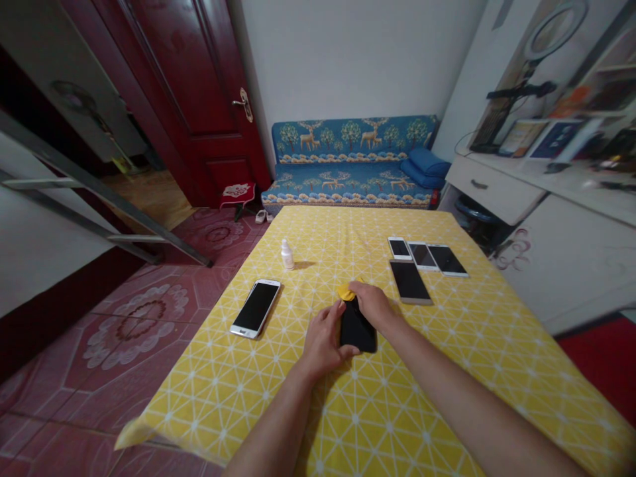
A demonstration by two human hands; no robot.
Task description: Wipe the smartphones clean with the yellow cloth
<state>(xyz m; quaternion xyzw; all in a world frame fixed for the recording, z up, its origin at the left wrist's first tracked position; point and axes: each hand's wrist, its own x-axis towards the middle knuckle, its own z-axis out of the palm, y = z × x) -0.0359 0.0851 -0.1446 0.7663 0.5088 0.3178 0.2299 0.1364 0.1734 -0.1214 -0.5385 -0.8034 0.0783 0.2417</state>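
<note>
Left hand (322, 338) grip clamped on black phone (356, 328) edge; right hand (371, 303) pinching yellow cloth (346, 292) just beyond it; keep phone flat on surface (447, 371), wipe lightly.

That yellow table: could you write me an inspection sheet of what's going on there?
Surface: table under a yellow patterned cloth.
Job's things: black phone lying flat; yellow cloth at its far end.
Clutter: white-framed phone at left, small white bottle, four phones at right.
Hands: left hand grips the black phone's edge; right hand presses the yellow cloth.
Cables: a thin one near the white desk.
Surroundings: blue sofa, red door, ring light.
</note>
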